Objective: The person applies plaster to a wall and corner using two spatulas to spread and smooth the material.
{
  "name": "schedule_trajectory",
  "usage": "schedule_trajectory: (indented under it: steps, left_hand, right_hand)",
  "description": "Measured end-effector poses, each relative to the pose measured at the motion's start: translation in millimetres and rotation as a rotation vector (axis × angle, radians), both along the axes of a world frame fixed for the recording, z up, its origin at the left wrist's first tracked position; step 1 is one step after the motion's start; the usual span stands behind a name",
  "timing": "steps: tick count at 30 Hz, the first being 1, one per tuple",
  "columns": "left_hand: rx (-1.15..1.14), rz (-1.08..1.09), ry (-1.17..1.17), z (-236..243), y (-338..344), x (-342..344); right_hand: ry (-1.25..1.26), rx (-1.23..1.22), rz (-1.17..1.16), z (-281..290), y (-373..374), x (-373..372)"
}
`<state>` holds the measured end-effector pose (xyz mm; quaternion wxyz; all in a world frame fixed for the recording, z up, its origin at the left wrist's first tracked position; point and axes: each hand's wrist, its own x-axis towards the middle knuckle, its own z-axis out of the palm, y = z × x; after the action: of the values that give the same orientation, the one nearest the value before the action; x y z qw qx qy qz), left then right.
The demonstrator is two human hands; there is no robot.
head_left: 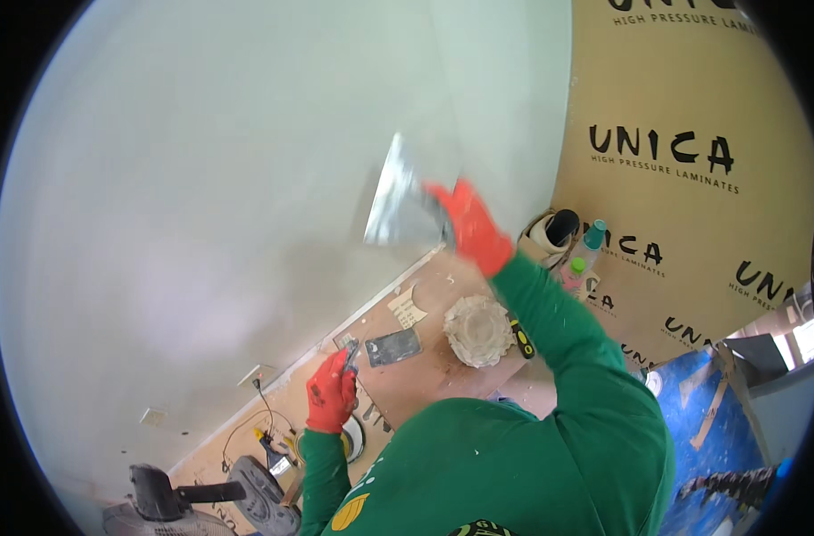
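Observation:
My right hand [472, 225], in a red glove, is closed on the dark handle of a wide metal filling knife [391, 201], whose shiny blade is raised at the pale grey wall [246, 161]; whether it touches the wall I cannot tell. My left hand [330, 390], also gloved in red, is lower left, closed round a small grey tool [351, 355] that looks like a narrow putty knife. Below the hands, a grey rectangular plate [392, 347] and a pale crumpled bowl-like container [476, 330] lie on a worn board [425, 375].
Brown printed covering sheets [692, 89] cover the right wall, with rolls [550, 232] and bottles [592, 237] at its foot. A fan [148, 500], cables and tools [273, 447] are lower left; blue floor covering [692, 429] lies lower right. Wall sockets [154, 417] sit low.

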<state>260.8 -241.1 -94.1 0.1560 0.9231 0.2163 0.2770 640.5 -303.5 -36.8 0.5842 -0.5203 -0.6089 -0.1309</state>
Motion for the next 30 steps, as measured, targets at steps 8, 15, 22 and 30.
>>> schedule_trajectory:
  steps: [8,15,22,30]
  left_hand:
    - [-0.328,0.214,-0.066,-37,-5,-12]
    - [-0.412,0.219,-0.116,-38,-3,-9]
    - [-0.358,0.184,-0.094,-47,7,-9]
    - [-0.364,0.214,-0.149,-64,12,-15]
  right_hand:
    - [0.175,-0.160,-0.552,161,51,135]
    - [-0.099,0.055,-0.897,191,129,112]
    - [-0.084,-0.051,-0.781,171,109,95]
    - [-0.083,-0.141,-0.912,193,125,135]
